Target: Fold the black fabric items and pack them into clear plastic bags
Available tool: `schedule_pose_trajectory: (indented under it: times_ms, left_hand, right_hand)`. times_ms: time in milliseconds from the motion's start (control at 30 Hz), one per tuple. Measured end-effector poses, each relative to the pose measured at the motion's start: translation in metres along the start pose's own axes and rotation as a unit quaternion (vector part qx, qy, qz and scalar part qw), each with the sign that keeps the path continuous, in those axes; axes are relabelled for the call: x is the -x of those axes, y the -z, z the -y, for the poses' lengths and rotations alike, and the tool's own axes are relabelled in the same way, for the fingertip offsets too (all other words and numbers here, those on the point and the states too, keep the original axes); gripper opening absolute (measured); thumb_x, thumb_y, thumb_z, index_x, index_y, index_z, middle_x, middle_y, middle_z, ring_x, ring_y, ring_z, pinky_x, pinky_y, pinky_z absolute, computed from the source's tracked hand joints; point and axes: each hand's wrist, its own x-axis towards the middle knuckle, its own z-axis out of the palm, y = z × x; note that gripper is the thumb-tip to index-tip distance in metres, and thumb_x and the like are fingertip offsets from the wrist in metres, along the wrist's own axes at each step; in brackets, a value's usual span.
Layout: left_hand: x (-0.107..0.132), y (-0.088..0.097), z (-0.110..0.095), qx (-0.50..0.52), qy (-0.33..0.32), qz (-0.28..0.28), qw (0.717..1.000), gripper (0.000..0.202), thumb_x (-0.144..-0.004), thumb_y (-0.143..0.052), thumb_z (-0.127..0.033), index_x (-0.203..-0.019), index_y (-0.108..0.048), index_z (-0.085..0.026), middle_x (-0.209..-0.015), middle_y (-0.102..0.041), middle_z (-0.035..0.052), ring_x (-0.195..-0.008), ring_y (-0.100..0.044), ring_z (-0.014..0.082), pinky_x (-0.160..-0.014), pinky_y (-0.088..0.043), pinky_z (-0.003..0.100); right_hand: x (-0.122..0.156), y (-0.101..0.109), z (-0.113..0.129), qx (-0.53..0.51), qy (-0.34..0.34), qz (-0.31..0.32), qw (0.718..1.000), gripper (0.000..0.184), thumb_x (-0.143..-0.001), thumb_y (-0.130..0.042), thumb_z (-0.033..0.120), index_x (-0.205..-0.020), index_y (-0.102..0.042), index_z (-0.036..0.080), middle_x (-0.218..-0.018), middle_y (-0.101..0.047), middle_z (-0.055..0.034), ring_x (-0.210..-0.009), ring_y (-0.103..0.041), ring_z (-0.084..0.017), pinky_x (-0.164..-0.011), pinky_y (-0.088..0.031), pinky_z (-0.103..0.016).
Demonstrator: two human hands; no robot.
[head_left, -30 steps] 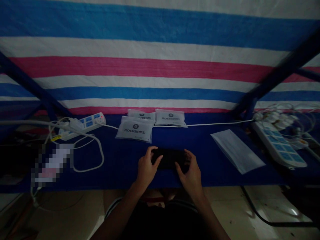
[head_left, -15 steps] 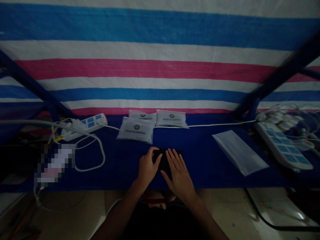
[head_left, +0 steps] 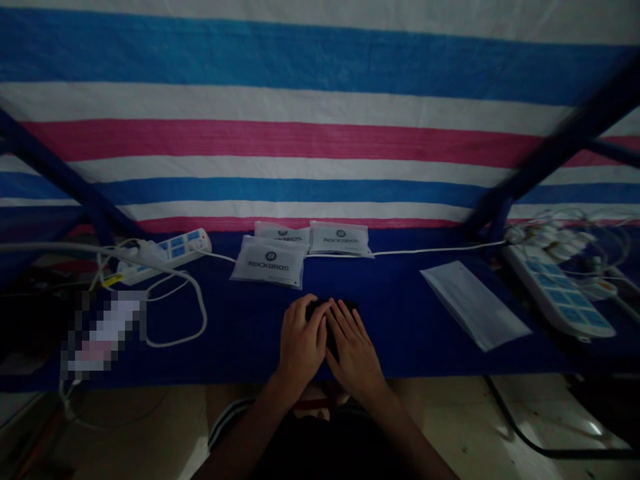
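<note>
Apparently set aside, a power strip (head_left: pixel 186 248) sits at ten o'clock; printed pouches (head_left: pixel 270 262) cluster near eleven. At centre, the left hand (head_left: pixel 301 340) curves over a black item (head_left: pixel 331 337), gripping or not I cannot tell. The right hand (head_left: pixel 355 348) lies flat across it, fingers extended, probably steadying it. A plain pouch (head_left: pixel 475 304) rests at two, seemingly within reach.

The left hand (head_left: pixel 301 337) and right hand (head_left: pixel 354 350) cover most of a black item (head_left: pixel 333 339), so its full shape cannot be made out, nor how the left fingers meet it. A front pouch (head_left: pixel 269 262) hides the lower part of a rear pouch (head_left: pixel 281 233); its smallest print is unreadable. Pixelation obscures an object (head_left: pixel 103 333) at left. The top and side edges crop the striped sheet (head_left: pixel 320 143); the bottom edge crops both forearms.
</note>
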Motion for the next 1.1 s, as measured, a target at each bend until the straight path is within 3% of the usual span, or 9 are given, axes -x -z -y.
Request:
schedule_pose_trajectory:
  times_ms: [100,200,333,667,967,1100]
  left_hand:
    - [0.003,-0.003,-0.003,-0.028,-0.048,0.06,0.997,0.047,-0.109,-0.043,-0.027,-0.156,-0.047,-0.019,-0.158,-0.053,0.0131,-0.15,-0.044,0.0293,-0.122,-0.041,0.052]
    - [0.005,-0.009,0.002,-0.075,-0.04,0.102,0.991,0.055,-0.111,-0.039,-0.033,-0.163,-0.035,-0.014,-0.167,-0.044,0.0125,-0.158,-0.033,0.029,-0.128,-0.033,0.053]
    - [0.005,-0.01,0.008,-0.115,-0.028,0.124,0.985,0.056,-0.111,-0.037,-0.033,-0.163,-0.033,-0.012,-0.168,-0.042,0.0119,-0.158,-0.035,0.0285,-0.128,-0.032,0.054]
    - [0.004,-0.007,0.008,-0.135,-0.028,0.125,0.983,0.056,-0.11,-0.04,-0.032,-0.162,-0.036,-0.014,-0.166,-0.045,0.0108,-0.156,-0.038,0.0281,-0.128,-0.034,0.054]
    - [0.007,-0.007,0.01,-0.116,-0.029,0.113,0.986,0.055,-0.109,-0.042,-0.031,-0.162,-0.037,-0.015,-0.163,-0.05,0.0132,-0.153,-0.042,0.0304,-0.126,-0.036,0.057]
    - [0.009,-0.002,0.018,-0.105,-0.037,0.109,0.988,0.056,-0.109,-0.042,-0.031,-0.163,-0.035,-0.016,-0.163,-0.049,0.0129,-0.154,-0.041,0.0303,-0.125,-0.036,0.058]
  right_hand:
    - [0.001,-0.001,-0.001,-0.002,0.006,-0.003,1.0,0.083,-0.102,-0.05,0.03,-0.171,-0.004,0.017,-0.173,-0.029,-0.0123,-0.162,-0.023,-0.029,-0.129,-0.03,-0.057]
    - [0.001,-0.001,0.0,0.005,0.001,-0.004,1.0,0.087,-0.103,-0.048,0.031,-0.17,0.005,0.015,-0.174,-0.026,-0.0131,-0.162,-0.022,-0.027,-0.129,-0.031,-0.055]
    - [0.003,0.0,0.0,0.022,-0.004,-0.003,1.0,0.092,-0.103,-0.049,0.037,-0.169,0.01,0.012,-0.175,-0.022,-0.0149,-0.162,-0.022,-0.028,-0.129,-0.031,-0.052]
    - [0.012,0.007,-0.015,0.073,-0.041,-0.009,0.996,0.095,-0.105,-0.046,0.06,-0.17,0.004,0.013,-0.173,-0.028,-0.0167,-0.16,-0.027,-0.032,-0.128,-0.03,-0.054]
    - [0.02,-0.001,-0.022,0.06,-0.084,-0.066,0.992,0.102,-0.102,-0.047,0.068,-0.169,-0.003,0.006,-0.168,-0.033,-0.027,-0.158,-0.033,-0.037,-0.125,-0.034,-0.058]
    - [0.022,-0.004,-0.023,0.043,-0.11,-0.077,0.99,0.1,-0.101,-0.048,0.067,-0.168,-0.01,0.003,-0.168,-0.034,-0.0275,-0.158,-0.031,-0.038,-0.125,-0.034,-0.059]
